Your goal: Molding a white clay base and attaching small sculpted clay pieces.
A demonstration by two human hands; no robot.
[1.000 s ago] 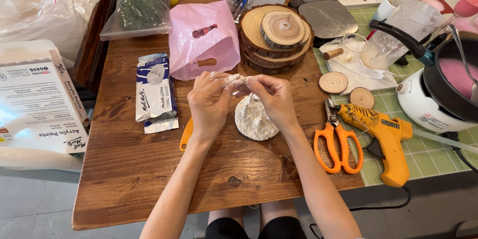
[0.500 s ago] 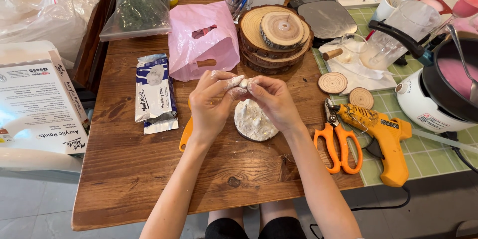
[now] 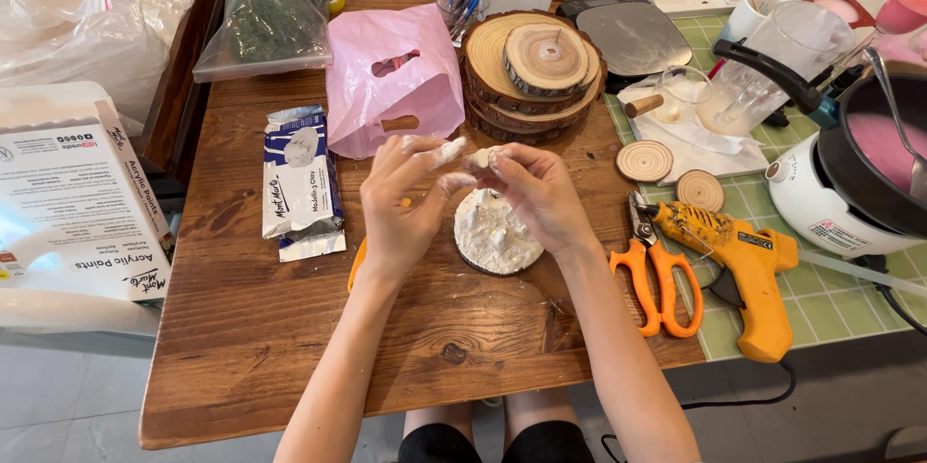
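Change: both hands hold almost the same spot as half a second ago, above the clay disc; the left fingers have opened out a little from the lump, and nothing else on the table has shifted.
Head view, left hand point(image 3: 410, 197): raised over the table, clay-smeared, thumb and forefinger stretched toward the right hand, the tips touching or just beside the small piece; the grip is loose, fingers partly spread.
Head view, right hand point(image 3: 529, 195): raised opposite the left, fingertips pressed together in a pinching grip on a small piece of white clay point(image 3: 480, 156).
Small piece of white clay: held in the air between the two hands, directly above the far edge of the disc.
Clay-covered round disc point(image 3: 498, 232): lies flat on the wooden table point(image 3: 251, 347) just below the hands, its top lumpy and white.
Left of the hands: an opened packet of modelling clay point(image 3: 300, 178), and beyond it a pink plastic bag point(image 3: 391, 77).
Beyond the hands: a stack of wood slices point(image 3: 533, 69).
Right of the hands: orange scissors point(image 3: 659, 275) lying beside a yellow glue gun point(image 3: 739, 265), with two small wood rounds point(image 3: 645, 161) near them.
Under the left wrist: an orange tool point(image 3: 356, 266), mostly hidden.
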